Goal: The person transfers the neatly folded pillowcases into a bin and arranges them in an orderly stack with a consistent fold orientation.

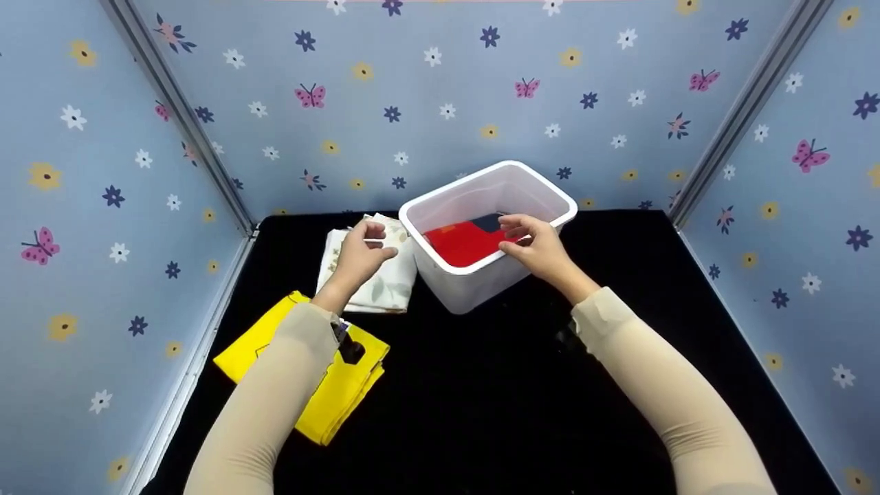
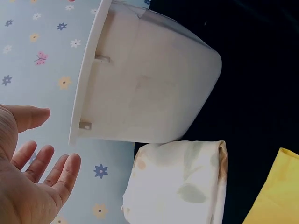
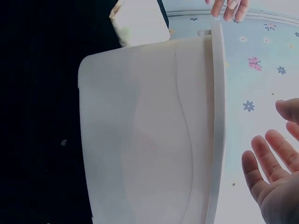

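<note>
White leaf-print folded cloth (image 1: pixel 390 287) lies just left of white rectangular plastic bin (image 1: pixel 469 287). Left hand (image 1: pixel 361 256) over that cloth: fingers loosely spread, empty. Red cloth (image 1: pixel 457 244) inside bin; navy patch (image 1: pixel 488 223) possibly separate, hard to tell. Right hand (image 1: pixel 541 251) near rim (image 3: pixel 218 116), likewise empty, spread. Snagging rim could shove bin, rumpling white cloth.

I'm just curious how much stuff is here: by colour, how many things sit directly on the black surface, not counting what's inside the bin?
White: 2 (plastic bin, leaf-patterned folded cloth)
Yellow: 1 (plain-looking folded cloth)
Total: 3
</note>
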Available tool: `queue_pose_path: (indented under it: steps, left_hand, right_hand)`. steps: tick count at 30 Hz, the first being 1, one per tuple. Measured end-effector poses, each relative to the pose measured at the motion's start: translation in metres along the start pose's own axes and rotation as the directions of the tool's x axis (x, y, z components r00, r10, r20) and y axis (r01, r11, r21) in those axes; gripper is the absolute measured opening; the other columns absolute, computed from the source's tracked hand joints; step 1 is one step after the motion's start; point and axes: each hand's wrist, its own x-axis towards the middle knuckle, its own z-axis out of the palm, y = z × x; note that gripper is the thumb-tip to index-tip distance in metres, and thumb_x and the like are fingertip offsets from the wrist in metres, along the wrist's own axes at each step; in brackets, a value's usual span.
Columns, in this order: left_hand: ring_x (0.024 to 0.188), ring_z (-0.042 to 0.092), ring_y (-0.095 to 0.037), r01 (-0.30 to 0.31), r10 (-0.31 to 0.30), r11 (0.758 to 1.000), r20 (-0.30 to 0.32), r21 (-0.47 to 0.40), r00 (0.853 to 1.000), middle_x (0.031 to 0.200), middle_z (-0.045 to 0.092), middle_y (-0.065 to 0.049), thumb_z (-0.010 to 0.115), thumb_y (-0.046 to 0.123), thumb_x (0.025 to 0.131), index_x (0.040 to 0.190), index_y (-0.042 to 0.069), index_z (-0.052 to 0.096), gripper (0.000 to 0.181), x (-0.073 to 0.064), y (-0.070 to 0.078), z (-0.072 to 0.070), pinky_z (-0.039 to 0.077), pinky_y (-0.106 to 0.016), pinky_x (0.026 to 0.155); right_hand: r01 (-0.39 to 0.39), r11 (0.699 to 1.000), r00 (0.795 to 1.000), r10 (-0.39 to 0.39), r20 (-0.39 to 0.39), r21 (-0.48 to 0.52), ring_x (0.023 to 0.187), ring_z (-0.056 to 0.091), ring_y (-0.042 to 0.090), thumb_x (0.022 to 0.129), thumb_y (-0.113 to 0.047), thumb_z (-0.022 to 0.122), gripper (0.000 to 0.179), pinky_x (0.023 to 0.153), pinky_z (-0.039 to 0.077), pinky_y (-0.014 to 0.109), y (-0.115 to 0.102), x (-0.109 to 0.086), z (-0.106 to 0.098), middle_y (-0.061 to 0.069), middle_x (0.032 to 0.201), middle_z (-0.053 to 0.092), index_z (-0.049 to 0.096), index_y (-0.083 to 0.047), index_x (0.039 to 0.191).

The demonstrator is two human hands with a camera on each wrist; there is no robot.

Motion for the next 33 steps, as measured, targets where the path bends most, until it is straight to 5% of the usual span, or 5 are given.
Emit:
queue_pose_path:
  steps: [24, 33]
  left_hand:
    - [0.115, 0.058, -0.038, 0.083, -0.083, 0.996, 0.001, 0.039, 0.997, 0.124, 0.058, -0.021, 0.075, 0.009, 0.082, 0.124, 0.0, 0.055, 0.048, -0.022, -0.027, -0.03, 0.051, -0.042, 0.096]
    - [0.11, 0.06, -0.034, 0.077, -0.076, 0.997, -0.026, 0.028, 0.997, 0.119, 0.059, -0.018, 0.075, 0.007, 0.082, 0.123, 0.001, 0.055, 0.046, -0.028, -0.033, -0.04, 0.052, -0.041, 0.094]
  right_hand:
    - [0.064, 0.988, 0.994, -0.076, 0.078, 0.144, 0.094, 0.064, 0.049, 0.08, 0.006, 0.075, 0.044, 0.076, 0.055, 0.023, -0.008, -0.011, 0.036, 0.03, 0.104, 0.066, 0.061, 0.01, 0.122]
    - [0.069, 0.979, 0.991, -0.089, 0.096, 0.191, 0.091, 0.065, 0.046, 0.08, 0.007, 0.075, 0.044, 0.078, 0.058, 0.042, -0.012, -0.016, 0.05, 0.03, 0.103, 0.065, 0.061, 0.01, 0.121]
